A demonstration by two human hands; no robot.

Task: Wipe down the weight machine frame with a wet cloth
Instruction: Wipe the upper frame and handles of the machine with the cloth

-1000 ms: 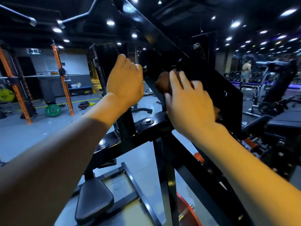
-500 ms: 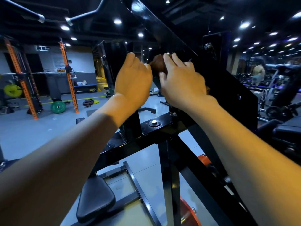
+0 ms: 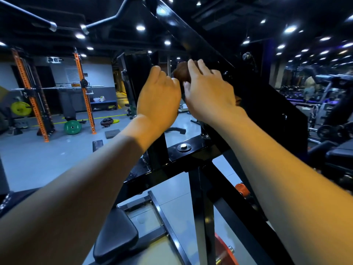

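- Step in hand: wiping the sloped black beam (image 3: 193, 42) of the weight machine frame, upper stretch; looks like mid-wipe, w/ plenty of frame left below.
- Right hand (image 3: 208, 94) sits on the beam, fingers spread and laid flat over a brown cloth (image 3: 181, 72), pressing it to the metal. Cloth bunches out past the fingertips toward the top of the beam; a small brown bit also peeks out below the hand, by the wrist side.
- Left hand (image 3: 158, 98) is just beside the right one, on the side away from the beam's slope, fingers curled together round the black upright (image 3: 133, 73) behind it — prob. steadying; what exactly it grips is hidden by the hand itself, so can't say for sure.
- The two hands are near touching at the thumb side, close under the beam.
- Next move, as I judge it: keep palm pressure on the cloth & drag along the beam, then work toward the cross member (image 3: 183, 155) below the hands, round the bolt cap (image 3: 184, 147).
- Containers: none in view near the beam — no bucket or spray bottle, so can't tell where the cloth gets re-wetted.
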